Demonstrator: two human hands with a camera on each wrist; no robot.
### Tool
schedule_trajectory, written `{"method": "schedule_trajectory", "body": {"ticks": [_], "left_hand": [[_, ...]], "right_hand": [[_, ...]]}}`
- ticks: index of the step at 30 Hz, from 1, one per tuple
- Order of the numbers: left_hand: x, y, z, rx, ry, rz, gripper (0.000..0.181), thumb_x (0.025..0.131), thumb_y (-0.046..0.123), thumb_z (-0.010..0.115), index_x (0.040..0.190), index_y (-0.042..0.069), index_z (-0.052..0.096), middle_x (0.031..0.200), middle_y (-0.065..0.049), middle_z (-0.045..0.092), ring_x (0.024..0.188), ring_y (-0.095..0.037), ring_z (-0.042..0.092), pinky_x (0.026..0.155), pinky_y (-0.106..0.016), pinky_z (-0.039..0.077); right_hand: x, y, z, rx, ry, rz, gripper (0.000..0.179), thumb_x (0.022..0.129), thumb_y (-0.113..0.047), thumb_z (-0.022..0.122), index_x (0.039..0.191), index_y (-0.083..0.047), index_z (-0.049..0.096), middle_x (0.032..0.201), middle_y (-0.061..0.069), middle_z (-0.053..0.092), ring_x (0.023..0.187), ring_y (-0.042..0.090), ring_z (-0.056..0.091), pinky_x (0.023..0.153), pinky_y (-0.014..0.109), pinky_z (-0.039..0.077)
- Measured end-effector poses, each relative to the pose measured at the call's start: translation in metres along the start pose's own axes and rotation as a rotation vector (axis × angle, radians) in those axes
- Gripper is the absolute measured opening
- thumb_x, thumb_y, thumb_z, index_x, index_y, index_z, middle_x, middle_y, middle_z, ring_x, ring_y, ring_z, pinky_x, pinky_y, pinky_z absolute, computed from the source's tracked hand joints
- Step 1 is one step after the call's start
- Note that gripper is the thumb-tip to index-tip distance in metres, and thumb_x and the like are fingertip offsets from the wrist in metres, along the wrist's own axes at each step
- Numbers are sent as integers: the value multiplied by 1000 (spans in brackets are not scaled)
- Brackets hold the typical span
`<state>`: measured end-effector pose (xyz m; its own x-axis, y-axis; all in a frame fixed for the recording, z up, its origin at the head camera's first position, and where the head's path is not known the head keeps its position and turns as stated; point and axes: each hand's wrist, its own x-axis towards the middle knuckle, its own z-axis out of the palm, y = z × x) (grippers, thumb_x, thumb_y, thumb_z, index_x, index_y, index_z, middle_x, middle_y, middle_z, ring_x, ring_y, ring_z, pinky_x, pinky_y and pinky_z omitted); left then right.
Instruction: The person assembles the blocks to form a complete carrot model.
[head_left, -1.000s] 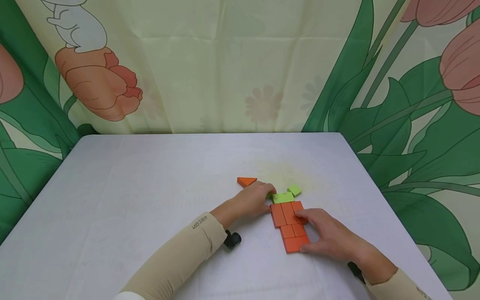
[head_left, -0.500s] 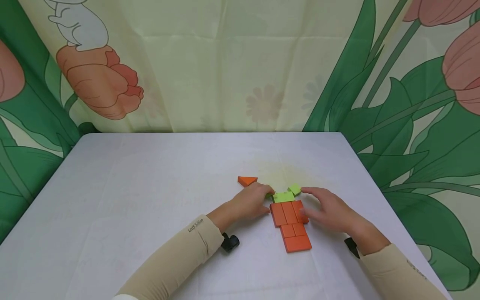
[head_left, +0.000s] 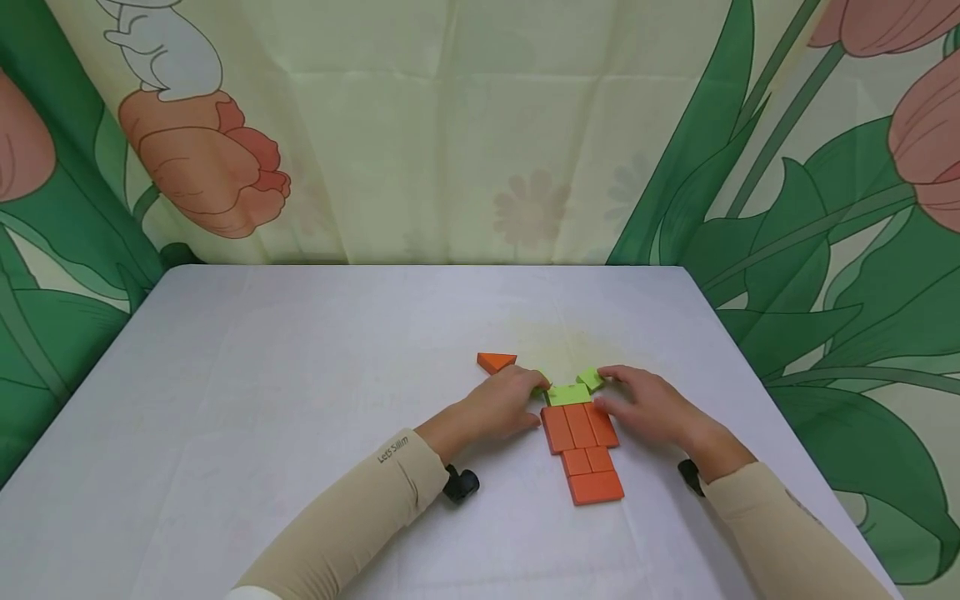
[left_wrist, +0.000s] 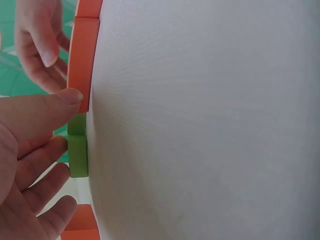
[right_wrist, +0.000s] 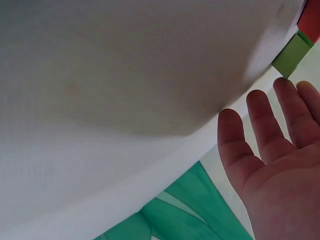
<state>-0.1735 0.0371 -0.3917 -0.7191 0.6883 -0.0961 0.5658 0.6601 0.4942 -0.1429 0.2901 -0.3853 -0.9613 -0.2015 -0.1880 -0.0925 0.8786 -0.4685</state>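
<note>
Flat orange blocks point(head_left: 579, 428) lie side by side, with smaller ones and a wide orange block point(head_left: 596, 488) below them. Across their far end sits a green block point(head_left: 567, 395). My left hand point(head_left: 501, 406) reaches in from the left, its fingertips at a second green block point(left_wrist: 77, 156), mostly hidden from the head camera. In the left wrist view its thumb touches an orange block's corner while the other fingers spread loosely. My right hand point(head_left: 651, 403) extends its fingers to a small tilted green block point(head_left: 590, 379) at the far right; its thumb is near the right orange block.
An orange triangular block point(head_left: 496, 362) lies beyond the left hand. White cloth covers the table point(head_left: 300, 400), whose far edge meets a printed curtain point(head_left: 420, 167). Small black cameras point(head_left: 461, 484) sit on both wrists.
My right hand has moved from the lower orange blocks up to the right green block, which now sits slightly nearer the middle green one. My left hand has stayed nearly still.
</note>
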Motion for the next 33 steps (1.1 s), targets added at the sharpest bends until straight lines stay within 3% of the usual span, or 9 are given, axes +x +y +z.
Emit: {"method": "schedule_trajectory", "body": {"ticks": [21,27,33], "left_hand": [[-1,-3,2,-22,-8,-24,48,90,16,76,134,9,60,130,-2,60,123,-18,52,103,-28,42],[-4,-3,-6,-44,13,-39,44,92,16,74,134,12,60,131,0,61,124,-17,53,102,-29,43],[-8,-12,-23,-37,95,-54,41,94,14,70,133,10,61,128,-3,63,125,-21,53,99,-34,46]], "right_hand": [[5,-6,0,-1,16,-29,59,96,-32,65,144,-3,50,145,23,48,135,45,40,106,62,34],[4,-9,-2,26,27,-37,56,94,-28,68,141,-2,53,142,22,51,133,44,42,105,62,35],[5,-11,-2,43,0,-35,58,91,-26,71,140,-2,53,140,21,51,132,44,42,104,62,36]]}}
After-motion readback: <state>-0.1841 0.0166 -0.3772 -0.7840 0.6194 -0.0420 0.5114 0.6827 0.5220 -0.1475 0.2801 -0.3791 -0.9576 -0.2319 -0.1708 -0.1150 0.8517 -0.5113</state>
